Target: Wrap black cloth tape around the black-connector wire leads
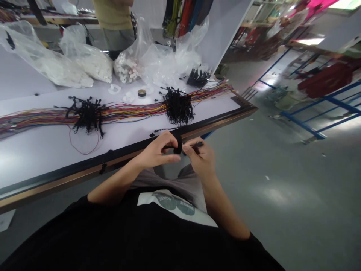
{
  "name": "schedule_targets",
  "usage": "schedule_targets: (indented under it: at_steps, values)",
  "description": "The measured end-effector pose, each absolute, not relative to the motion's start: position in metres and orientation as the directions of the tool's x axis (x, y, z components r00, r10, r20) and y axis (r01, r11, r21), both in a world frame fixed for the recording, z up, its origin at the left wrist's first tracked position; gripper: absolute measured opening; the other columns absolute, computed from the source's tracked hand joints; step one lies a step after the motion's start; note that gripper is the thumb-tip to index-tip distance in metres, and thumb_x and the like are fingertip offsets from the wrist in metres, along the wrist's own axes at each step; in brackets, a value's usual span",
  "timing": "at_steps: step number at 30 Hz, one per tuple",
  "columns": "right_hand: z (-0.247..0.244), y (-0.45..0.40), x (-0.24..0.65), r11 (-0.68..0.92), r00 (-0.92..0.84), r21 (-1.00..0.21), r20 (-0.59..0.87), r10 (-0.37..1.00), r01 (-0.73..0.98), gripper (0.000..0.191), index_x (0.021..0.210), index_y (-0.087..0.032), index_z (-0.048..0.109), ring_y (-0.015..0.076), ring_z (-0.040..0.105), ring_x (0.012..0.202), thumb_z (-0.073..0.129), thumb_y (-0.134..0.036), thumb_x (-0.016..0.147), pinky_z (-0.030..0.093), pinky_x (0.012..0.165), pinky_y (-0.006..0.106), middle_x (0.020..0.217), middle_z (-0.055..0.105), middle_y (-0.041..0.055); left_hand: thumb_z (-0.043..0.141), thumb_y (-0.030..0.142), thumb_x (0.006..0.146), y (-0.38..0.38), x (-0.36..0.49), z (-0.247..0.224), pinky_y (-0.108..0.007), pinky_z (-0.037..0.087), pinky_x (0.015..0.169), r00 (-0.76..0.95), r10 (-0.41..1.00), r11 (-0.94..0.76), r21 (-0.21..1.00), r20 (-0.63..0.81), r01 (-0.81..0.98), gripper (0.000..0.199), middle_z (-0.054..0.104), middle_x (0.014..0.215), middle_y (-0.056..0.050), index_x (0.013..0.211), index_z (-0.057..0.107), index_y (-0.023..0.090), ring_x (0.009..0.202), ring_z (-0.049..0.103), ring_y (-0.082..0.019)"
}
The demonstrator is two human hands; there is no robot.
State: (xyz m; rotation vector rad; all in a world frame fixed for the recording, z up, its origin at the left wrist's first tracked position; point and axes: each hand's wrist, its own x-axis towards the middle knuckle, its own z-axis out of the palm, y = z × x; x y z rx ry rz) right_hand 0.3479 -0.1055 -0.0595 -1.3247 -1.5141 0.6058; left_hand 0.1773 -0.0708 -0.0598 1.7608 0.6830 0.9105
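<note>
At the table's front edge my left hand (159, 150) is curled around what looks like a roll of black tape (178, 144), its thumb stretched along below. Close beside it, my right hand (201, 156) is closed, thumb against finger, with a small dark piece (199, 144) showing at its fingers; its kind is unclear. A thin black cable end (162, 130) lies on the edge just beyond my left hand. Past both hands, a long bundle of coloured wires (132, 110) runs across the table, with a black cable cluster (180, 106) and another black cluster (88, 114) on it.
Clear plastic bags of white parts (87, 62) line the back of the white table (118, 141). A small tape roll (141, 92) and a white ring (114, 89) lie before them. A person (114, 22) stands beyond the divider. Blue-framed racks (304, 122) stand at right.
</note>
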Motion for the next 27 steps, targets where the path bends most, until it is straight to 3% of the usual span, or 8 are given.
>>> schedule_targets:
  at_steps: [3, 6, 9, 13, 16, 19, 23, 27]
  values:
    - [-0.056, -0.108, 0.346, 0.307, 0.021, -0.823, 0.360, 0.933, 0.478, 0.013, 0.073, -0.023, 0.059, 0.0148, 0.059, 0.066, 0.059, -0.035, 0.079, 0.046, 0.065, 0.029, 0.069, 0.064, -0.0019, 0.062, 0.015, 0.068, -0.075, 0.190, -0.065, -0.024, 0.037, 0.064, 0.330, 0.909, -0.306, 0.946, 0.256, 0.110, 0.007, 0.053, 0.070, 0.002, 0.069, 0.056, 0.019, 0.067, 0.047, -0.012]
    - [-0.060, -0.106, 0.344, 0.346, -0.007, -0.788, 0.398, 0.917, 0.509, 0.011, 0.077, -0.023, 0.059, 0.0167, 0.061, 0.070, 0.059, -0.034, 0.080, 0.048, 0.066, 0.031, 0.073, 0.064, -0.0001, 0.060, 0.013, 0.068, -0.082, 0.199, -0.066, -0.025, 0.039, 0.066, 0.226, 0.942, -0.278, 0.954, 0.248, 0.114, 0.008, 0.055, 0.065, 0.001, 0.063, 0.057, 0.018, 0.066, 0.051, -0.012]
    - [-0.065, -0.105, 0.344, 0.416, 0.025, -0.714, 0.518, 0.855, 0.563, 0.011, 0.073, -0.024, 0.057, 0.0175, 0.062, 0.075, 0.056, -0.030, 0.082, 0.049, 0.069, 0.032, 0.076, 0.065, 0.0016, 0.066, 0.016, 0.065, -0.084, 0.201, -0.062, -0.023, 0.042, 0.062, 0.148, 0.974, -0.169, 0.985, 0.170, -0.021, 0.014, 0.059, 0.071, 0.001, 0.076, 0.058, 0.018, 0.066, 0.054, -0.011]
    - [-0.066, -0.107, 0.342, 0.483, -0.027, -0.690, 0.559, 0.829, 0.539, 0.011, 0.072, -0.025, 0.057, 0.0175, 0.064, 0.076, 0.057, -0.030, 0.082, 0.050, 0.069, 0.032, 0.081, 0.069, 0.0019, 0.069, 0.036, 0.067, -0.079, 0.200, -0.063, -0.019, 0.034, 0.041, 0.347, 0.938, 0.122, 0.955, -0.020, -0.272, 0.030, 0.053, 0.060, 0.004, 0.082, 0.053, 0.017, 0.045, 0.047, -0.008]
    - [-0.069, -0.108, 0.339, 0.399, 0.068, -0.786, 0.483, 0.873, 0.473, 0.015, 0.070, -0.024, 0.057, 0.0184, 0.065, 0.073, 0.060, -0.035, 0.081, 0.050, 0.068, 0.033, 0.079, 0.070, 0.0021, 0.064, 0.045, 0.070, -0.077, 0.198, -0.068, -0.020, 0.027, 0.037, 0.467, 0.883, 0.227, 0.913, -0.046, -0.339, 0.032, 0.047, 0.054, 0.005, 0.076, 0.051, 0.016, 0.040, 0.041, -0.006]
    - [-0.072, -0.104, 0.342, 0.249, 0.221, -0.910, 0.332, 0.917, 0.333, 0.019, 0.070, -0.023, 0.056, 0.0172, 0.063, 0.061, 0.059, -0.039, 0.080, 0.049, 0.062, 0.032, 0.065, 0.066, -0.0001, 0.073, 0.041, 0.062, -0.081, 0.189, -0.067, -0.020, 0.035, 0.046, 0.442, 0.896, 0.106, 0.949, 0.039, -0.299, 0.037, 0.051, 0.065, 0.003, 0.081, 0.054, 0.016, 0.051, 0.045, -0.007]
    - [-0.068, -0.102, 0.348, 0.211, 0.150, -0.906, 0.282, 0.948, 0.366, 0.017, 0.065, -0.022, 0.057, 0.0151, 0.059, 0.058, 0.062, -0.034, 0.075, 0.047, 0.060, 0.030, 0.061, 0.063, -0.0017, 0.087, 0.029, 0.036, -0.083, 0.172, -0.058, -0.024, 0.042, 0.066, 0.613, 0.762, -0.208, 0.976, 0.207, -0.071, 0.062, 0.055, 0.092, -0.002, 0.090, 0.061, 0.019, 0.078, 0.048, -0.014]
    - [-0.059, -0.106, 0.348, 0.307, 0.064, -0.842, 0.372, 0.926, 0.445, 0.013, 0.064, -0.023, 0.058, 0.0150, 0.060, 0.065, 0.061, -0.029, 0.075, 0.047, 0.064, 0.029, 0.067, 0.064, -0.0019, 0.070, 0.024, 0.064, -0.081, 0.176, -0.058, -0.023, 0.037, 0.063, 0.422, 0.878, -0.297, 0.948, 0.223, 0.117, 0.016, 0.052, 0.075, 0.001, 0.072, 0.057, 0.019, 0.068, 0.044, -0.012]
